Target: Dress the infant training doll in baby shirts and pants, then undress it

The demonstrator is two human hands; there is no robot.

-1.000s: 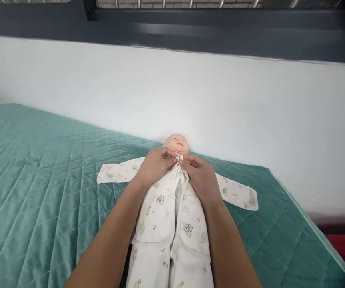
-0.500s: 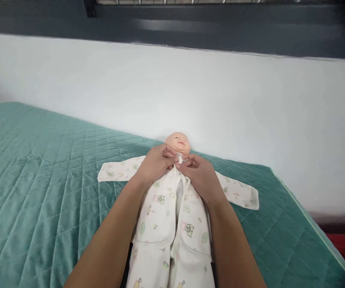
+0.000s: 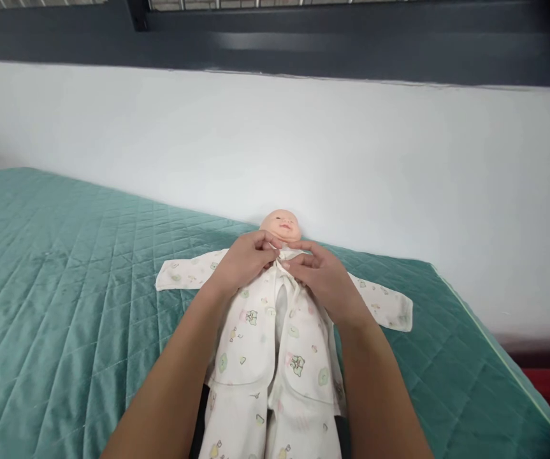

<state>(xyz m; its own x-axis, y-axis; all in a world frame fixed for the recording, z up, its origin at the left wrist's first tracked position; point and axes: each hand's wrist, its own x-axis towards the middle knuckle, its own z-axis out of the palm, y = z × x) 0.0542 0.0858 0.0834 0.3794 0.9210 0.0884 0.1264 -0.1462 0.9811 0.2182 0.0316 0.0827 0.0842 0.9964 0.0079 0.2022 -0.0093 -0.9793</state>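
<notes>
A baby doll (image 3: 282, 224) lies on its back, dressed in a white printed jacket (image 3: 250, 328) and white printed trousers (image 3: 236, 421). Both jacket sleeves stretch out sideways, and the front edges part below the chest. At the collar, my left hand (image 3: 250, 258) pinches the jacket's edge between thumb and fingers. Facing it, my right hand (image 3: 320, 271) has its thumb and fingertips on the other side of the collar, closed on the cloth. A small gap separates the fingertips of the two hands.
Green quilted cover (image 3: 88, 287) spreads beneath the doll. A white wall (image 3: 275, 140) rises just behind its head, with a dark metal beam (image 3: 303, 44) above. Something red (image 3: 549, 386) shows past the cover's right edge.
My right hand has moved slightly to the right, widening the gap between the hands at the collar. My left hand has shifted a little left. The view has moved slightly.
</notes>
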